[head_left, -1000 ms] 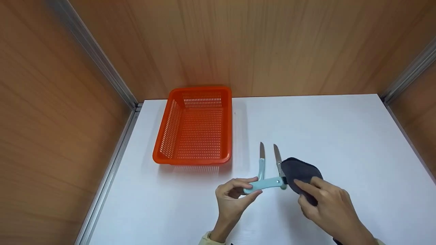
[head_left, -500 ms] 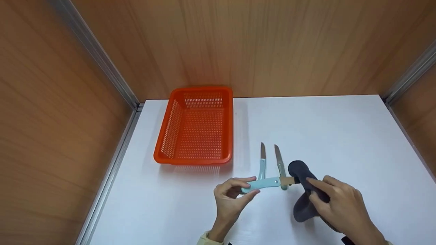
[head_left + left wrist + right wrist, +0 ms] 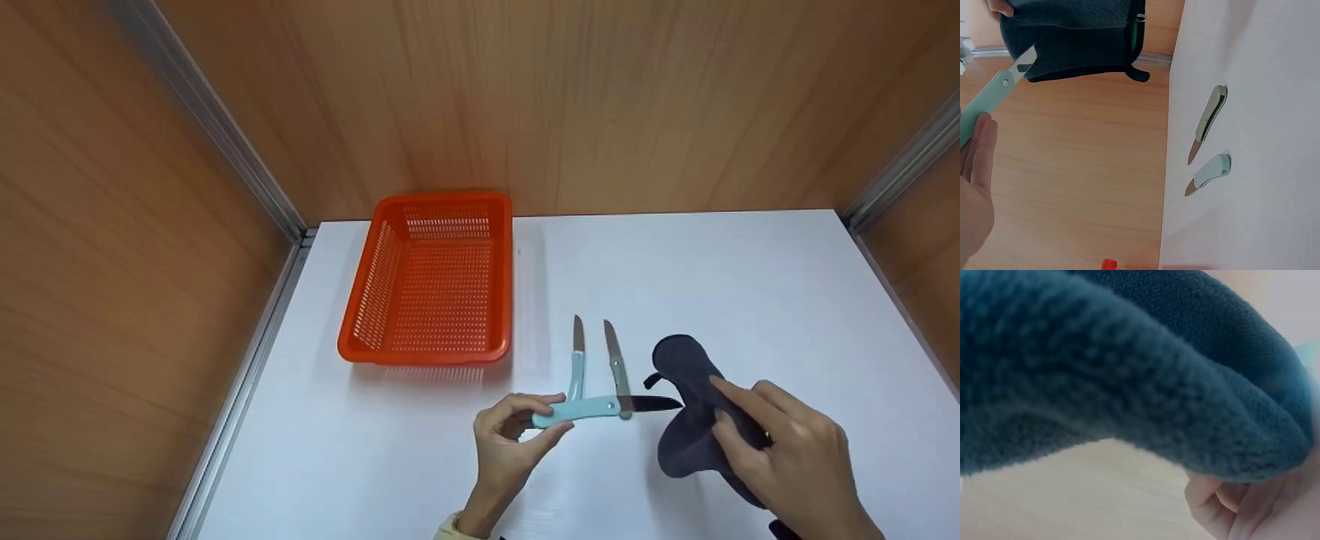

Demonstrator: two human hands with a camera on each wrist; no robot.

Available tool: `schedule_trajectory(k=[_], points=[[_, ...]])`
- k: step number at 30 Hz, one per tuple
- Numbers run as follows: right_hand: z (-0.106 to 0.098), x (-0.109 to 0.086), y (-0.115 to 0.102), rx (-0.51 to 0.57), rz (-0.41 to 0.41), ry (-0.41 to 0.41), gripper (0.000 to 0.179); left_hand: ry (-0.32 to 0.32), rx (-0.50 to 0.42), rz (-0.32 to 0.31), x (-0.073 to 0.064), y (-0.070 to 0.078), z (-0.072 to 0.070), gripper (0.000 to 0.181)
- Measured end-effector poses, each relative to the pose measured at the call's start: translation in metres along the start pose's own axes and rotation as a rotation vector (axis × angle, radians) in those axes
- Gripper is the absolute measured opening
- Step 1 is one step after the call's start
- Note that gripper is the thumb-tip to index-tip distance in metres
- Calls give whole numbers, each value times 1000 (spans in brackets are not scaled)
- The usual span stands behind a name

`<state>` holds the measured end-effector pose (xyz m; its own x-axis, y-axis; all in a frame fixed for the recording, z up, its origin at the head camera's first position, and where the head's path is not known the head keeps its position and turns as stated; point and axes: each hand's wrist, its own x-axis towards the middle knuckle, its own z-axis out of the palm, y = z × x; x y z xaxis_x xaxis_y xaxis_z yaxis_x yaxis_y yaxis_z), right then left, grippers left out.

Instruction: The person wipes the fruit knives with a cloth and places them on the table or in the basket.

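Note:
My left hand [image 3: 504, 446] pinches the pale blue handle of a folding knife [image 3: 583, 409] between thumb and fingers. The knife is held level above the table, its blade unfolded and pointing right. My right hand [image 3: 799, 450] grips a dark blue-grey cloth [image 3: 694, 442], fuzzy in the right wrist view, where it covers most of the frame. The cloth hangs folded just right of the blade tip; in the left wrist view the tip overlaps the cloth [image 3: 1078, 50]. Behind the held knife lie a light blue folding knife [image 3: 577, 364] and a grey-green one [image 3: 617, 367], both unfolded.
An orange slotted basket [image 3: 501, 300] stands left of the knives at the back of the white table [image 3: 720, 277]. Wooden panels [image 3: 555, 105] rise behind and at both sides, with metal strips at the corners.
The cloth, first wrapped around the blade, has slid right along it and off, leaving the blade bare. My right hand has moved right; my left hand has stayed nearly still.

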<state>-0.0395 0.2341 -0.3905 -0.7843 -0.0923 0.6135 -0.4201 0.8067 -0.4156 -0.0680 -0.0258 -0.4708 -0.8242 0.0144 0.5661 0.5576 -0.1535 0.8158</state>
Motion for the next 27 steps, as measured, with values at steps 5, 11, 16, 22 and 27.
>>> schedule_trajectory(k=[5,11,16,22,27], points=[[3,2,-10,23,-68,11,28,-18,5,0,3,9,3,22],[18,-1,-17,39,-186,-74,33,-33,-6,1,3,10,5,20],[31,-5,-22,8,-272,-152,31,-25,-38,29,4,9,7,20],[38,-11,-18,-66,-275,-192,30,9,-41,33,1,4,5,20],[39,-14,-8,-114,-254,-204,30,19,-43,29,-3,-7,1,22]])
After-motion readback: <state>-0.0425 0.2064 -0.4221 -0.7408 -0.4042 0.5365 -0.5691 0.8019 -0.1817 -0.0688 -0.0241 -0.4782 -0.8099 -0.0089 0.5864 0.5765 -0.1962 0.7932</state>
